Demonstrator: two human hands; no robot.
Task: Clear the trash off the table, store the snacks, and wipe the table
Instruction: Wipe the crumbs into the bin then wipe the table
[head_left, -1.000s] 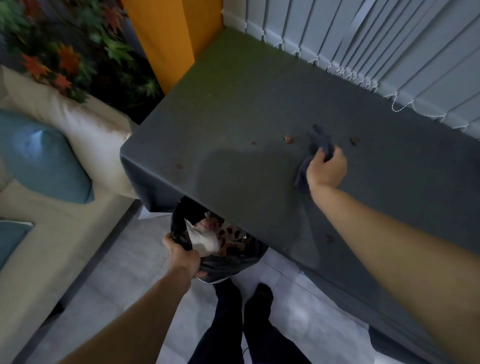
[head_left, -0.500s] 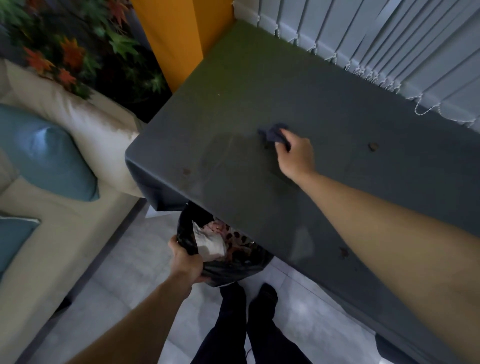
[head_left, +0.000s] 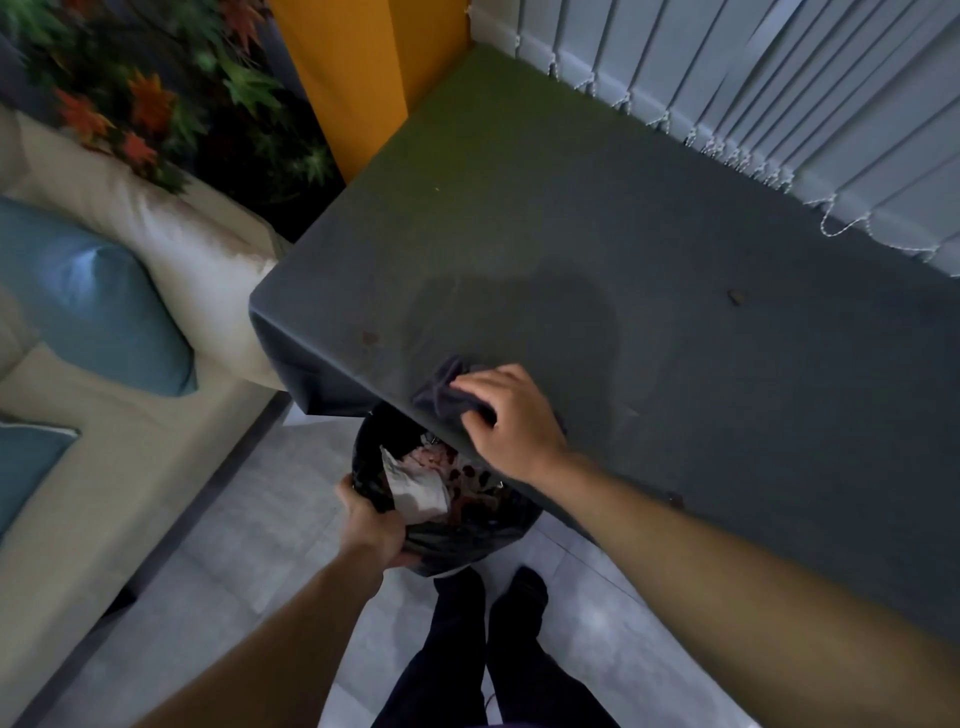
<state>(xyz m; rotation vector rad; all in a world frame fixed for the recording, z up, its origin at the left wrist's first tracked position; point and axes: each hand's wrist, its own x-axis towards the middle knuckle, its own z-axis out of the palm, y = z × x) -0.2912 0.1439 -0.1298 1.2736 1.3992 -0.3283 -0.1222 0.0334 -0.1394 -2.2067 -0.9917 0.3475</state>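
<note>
R hand (head_left: 506, 415) grips cloth (head_left: 441, 391) at table (head_left: 675, 389) edge, above bin bag (head_left: 467, 535) held by L hand (head_left: 371, 522).

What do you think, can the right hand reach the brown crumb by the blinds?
Probably yes. The right hand grips the cloth at the near edge of the table, and only bare table lies between it and the crumb. It must stretch, though.
</note>
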